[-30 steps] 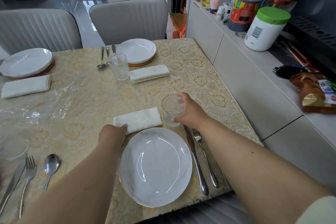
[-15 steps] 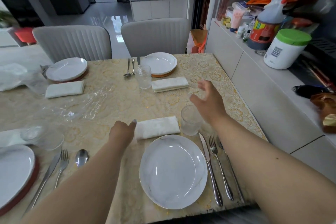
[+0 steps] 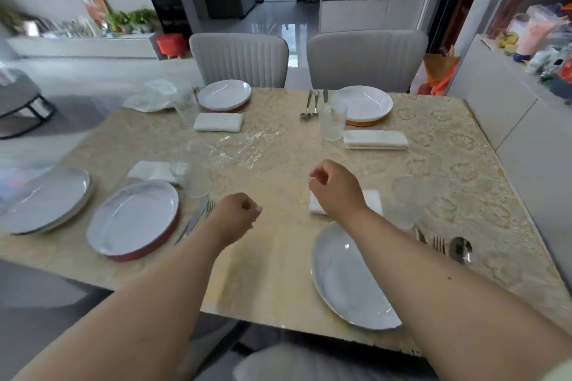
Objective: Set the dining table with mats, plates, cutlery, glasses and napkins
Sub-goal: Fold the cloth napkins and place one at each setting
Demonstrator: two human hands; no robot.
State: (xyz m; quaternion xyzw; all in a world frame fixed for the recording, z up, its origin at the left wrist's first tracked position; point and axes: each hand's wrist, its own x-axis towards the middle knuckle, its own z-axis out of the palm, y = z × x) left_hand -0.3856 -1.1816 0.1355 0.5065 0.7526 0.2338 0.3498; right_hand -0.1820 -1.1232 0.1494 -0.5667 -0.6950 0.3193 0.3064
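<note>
Neither grip is holding anything: my left hand (image 3: 235, 216) and my right hand (image 3: 335, 187) are both hanging over the table (image 3: 278, 272) with fingers loosely curled and nothing between them. I am looking across that table, which is carrying four place settings and, at its left edge, one extra plate (image 3: 43, 201) overhanging the rim. Nearest me, the plate (image 3: 346, 281) of my own setting is lying partly under my right forearm, and I cannot see a mat beneath it, while the plate to my left (image 3: 133, 218) and the two far plates (image 3: 223, 95) (image 3: 365, 102) are each sitting on one. My right hand is hovering above the napkin (image 3: 373, 199), with the glass (image 3: 408, 204) just beside it to the right and the cutlery (image 3: 445, 246) lying right of the plate. I am judging the setting as nearly done, the missing mat and the spare plate being what is left. The risk is my right forearm: swinging it outward would be catching the glass and tipping it onto the cutlery, and dragging it back would be nudging the plate, which is already close to the near edge. On the left, my wrist is near the fork and knife (image 3: 198, 219) and the other glass (image 3: 195, 179). Open room is lying between my two hands and on toward the crinkled plastic film (image 3: 244, 148) in the middle.
</note>
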